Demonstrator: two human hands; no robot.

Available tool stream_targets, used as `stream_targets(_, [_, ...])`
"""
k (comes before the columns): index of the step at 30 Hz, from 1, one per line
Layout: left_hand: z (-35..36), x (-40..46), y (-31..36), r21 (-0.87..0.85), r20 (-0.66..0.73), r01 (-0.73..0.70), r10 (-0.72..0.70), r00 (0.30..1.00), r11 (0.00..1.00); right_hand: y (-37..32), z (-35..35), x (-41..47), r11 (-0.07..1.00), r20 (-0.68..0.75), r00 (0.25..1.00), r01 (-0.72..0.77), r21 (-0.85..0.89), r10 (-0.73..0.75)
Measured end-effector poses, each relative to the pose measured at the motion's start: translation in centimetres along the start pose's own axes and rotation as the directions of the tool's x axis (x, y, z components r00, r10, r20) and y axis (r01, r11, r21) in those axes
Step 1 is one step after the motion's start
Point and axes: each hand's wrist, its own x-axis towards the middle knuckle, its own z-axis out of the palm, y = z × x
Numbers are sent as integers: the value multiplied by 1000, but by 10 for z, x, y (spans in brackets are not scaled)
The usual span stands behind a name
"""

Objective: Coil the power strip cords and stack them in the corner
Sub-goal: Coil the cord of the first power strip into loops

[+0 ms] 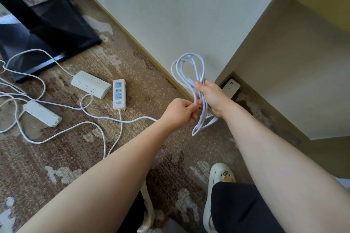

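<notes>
My right hand grips a bundle of white cord loops in the air near the wall. My left hand pinches the same cord just left of the bundle; its loose run trails left over the carpet. On the floor lie three power strips: a wide white one, a narrow one with blue sockets and a plain white one, with cords tangled around them. Another white strip sits in the corner, partly hidden behind my right hand.
A black stand base stands on the carpet at the left. The white wall and an olive panel meet at the corner. My white slipper and dark trouser leg are at the bottom right.
</notes>
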Motion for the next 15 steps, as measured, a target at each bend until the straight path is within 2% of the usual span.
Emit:
stream_targets(3, [-3, -1, -8, 66, -39, 15, -12, 999, 998, -2, -11, 1, 999, -53, 998, 12, -52, -15])
stream_targets(6, [-7, -3, -9, 51, -72, -7, 11, 997, 999, 0, -14, -1, 990, -27, 999, 14, -142, -18])
stream_targets(11, [3, 1, 0, 2, -97, -18, 18, 995, 1000, -3, 0, -6, 999, 53, 999, -1, 36, 0])
stream_targets(13, [5, 2, 2, -15, -114, -8, 6, 994, 1000, -4, 2, -5, 999, 71, 997, -2, 45, -1])
stream_targets(15, [3, 4, -1, 55, -114, -6, 12, 993, 998, -4, 2, -2, 1000, 57, 998, 13, -2, -13])
